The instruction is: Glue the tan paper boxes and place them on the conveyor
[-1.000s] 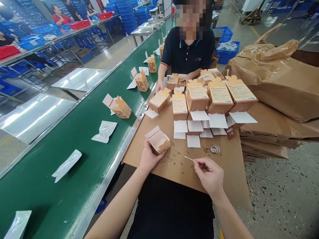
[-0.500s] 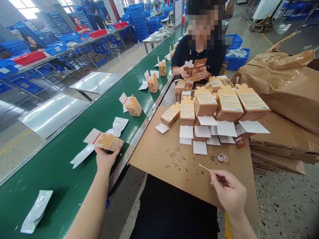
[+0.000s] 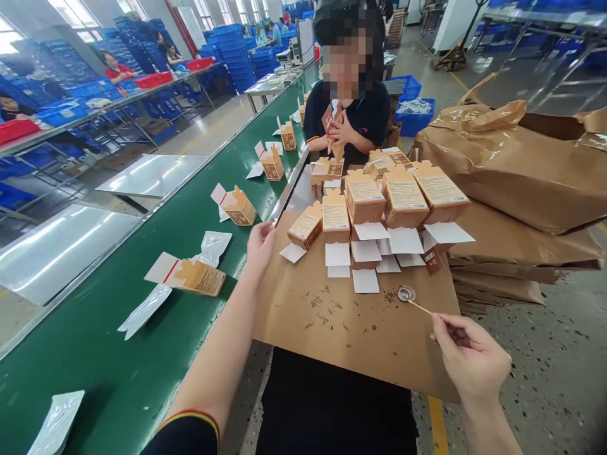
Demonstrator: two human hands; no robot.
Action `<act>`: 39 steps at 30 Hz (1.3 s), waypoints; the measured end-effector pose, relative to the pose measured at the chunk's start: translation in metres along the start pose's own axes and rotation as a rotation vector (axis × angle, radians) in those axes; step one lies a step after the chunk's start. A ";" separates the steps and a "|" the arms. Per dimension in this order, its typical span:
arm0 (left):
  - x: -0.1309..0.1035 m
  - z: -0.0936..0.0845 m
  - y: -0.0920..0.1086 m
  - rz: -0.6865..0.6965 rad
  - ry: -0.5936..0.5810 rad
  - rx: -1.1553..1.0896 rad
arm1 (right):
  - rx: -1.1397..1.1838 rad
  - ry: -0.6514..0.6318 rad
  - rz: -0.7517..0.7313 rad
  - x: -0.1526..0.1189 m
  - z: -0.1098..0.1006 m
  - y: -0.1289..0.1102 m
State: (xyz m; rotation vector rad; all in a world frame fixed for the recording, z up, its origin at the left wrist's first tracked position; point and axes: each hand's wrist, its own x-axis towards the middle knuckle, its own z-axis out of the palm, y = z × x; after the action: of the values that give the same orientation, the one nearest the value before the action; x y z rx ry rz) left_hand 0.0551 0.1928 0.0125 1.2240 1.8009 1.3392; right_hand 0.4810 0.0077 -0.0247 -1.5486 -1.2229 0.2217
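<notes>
My right hand (image 3: 474, 360) pinches a thin wooden stick (image 3: 421, 308), whose far tip is at a small clear round dish (image 3: 406, 294) on the cardboard sheet (image 3: 294, 309). Over the conveyor's near edge reaches my left hand (image 3: 260, 248), fingers extended and holding nothing visible. Just to its right lies a small brown carton (image 3: 306, 225) with its white flap out, apart from the fingers. An open-topped carton (image 3: 202, 276) lies tilted on the green belt, beside silver pouches (image 3: 145, 309). Several more cartons (image 3: 405, 199) are stacked at the back of the sheet.
The green conveyor belt (image 3: 104, 360) runs away on the left, bearing more open cartons (image 3: 239, 205). Across the sheet sits a co-worker (image 3: 348, 126) with a carton in the hands. Large brown bags (image 3: 512, 164) are piled at right. Dark specks (image 3: 327, 306) dot the sheet.
My left hand has let go of the carton on the belt and moved right toward the stacked cartons. The stick's tip has gone from above the sheet to the dish. The view has shifted.
</notes>
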 end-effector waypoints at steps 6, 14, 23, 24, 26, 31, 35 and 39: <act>0.059 0.061 0.022 -0.252 -0.342 0.045 | -0.081 -0.014 -0.049 0.018 0.015 0.001; -0.023 -0.009 -0.031 -0.324 -0.243 -0.276 | -0.143 -0.163 -0.090 0.024 0.027 0.013; -0.099 -0.014 -0.045 -0.253 -0.312 -0.358 | 0.166 -0.309 -0.082 -0.013 0.063 -0.044; -0.097 -0.014 -0.044 -0.264 -0.318 -0.357 | 0.209 -0.390 -0.078 -0.019 0.080 -0.053; -0.092 -0.015 -0.043 -0.276 -0.334 -0.360 | 0.280 -0.542 -0.073 -0.030 0.117 -0.067; -0.089 -0.012 -0.045 -0.245 -0.353 -0.379 | 0.319 -0.708 -0.115 -0.041 0.182 -0.077; -0.092 -0.010 -0.048 -0.242 -0.338 -0.375 | 0.311 -0.736 -0.136 -0.041 0.191 -0.073; -0.097 -0.011 -0.046 -0.216 -0.350 -0.355 | 0.292 -0.690 -0.127 -0.036 0.175 -0.068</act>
State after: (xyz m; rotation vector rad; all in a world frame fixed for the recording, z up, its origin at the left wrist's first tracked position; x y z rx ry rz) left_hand 0.0708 0.0967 -0.0336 0.9694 1.3394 1.1742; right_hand 0.3061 0.0796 -0.0532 -1.1601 -1.7197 0.8633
